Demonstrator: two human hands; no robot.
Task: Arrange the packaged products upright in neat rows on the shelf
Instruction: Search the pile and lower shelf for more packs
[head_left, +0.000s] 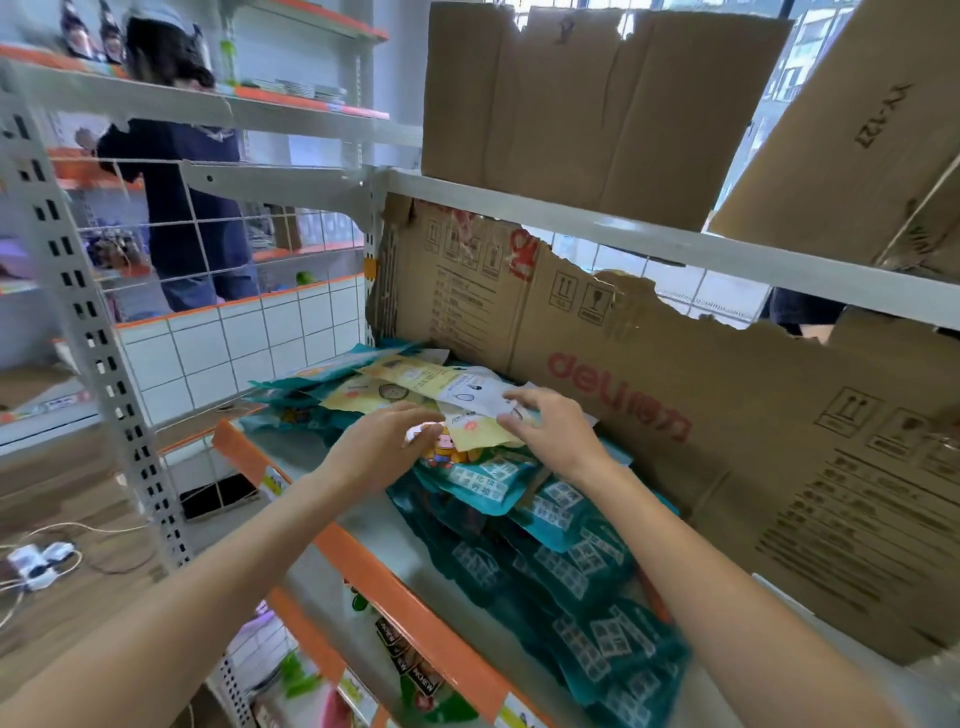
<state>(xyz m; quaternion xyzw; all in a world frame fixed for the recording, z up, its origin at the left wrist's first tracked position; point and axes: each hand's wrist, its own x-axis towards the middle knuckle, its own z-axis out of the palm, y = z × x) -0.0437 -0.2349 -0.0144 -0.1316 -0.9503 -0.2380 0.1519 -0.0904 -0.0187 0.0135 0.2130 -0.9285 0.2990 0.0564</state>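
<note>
Shelf (332, 530) holds flat teal packets (587, 613); at 12 o'clock, right hand (550, 431) pinches yellow packet (478, 431), left hand (384, 447) released.

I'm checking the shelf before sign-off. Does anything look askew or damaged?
Yes. The teal packets lie flat in a slumped pile, not upright, with yellow packets strewn on top. The cardboard backing has a ragged, torn upper edge.

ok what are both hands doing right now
Left hand: open, fingers touching the packets.
Right hand: pinching a yellow packet on the pile.
</note>
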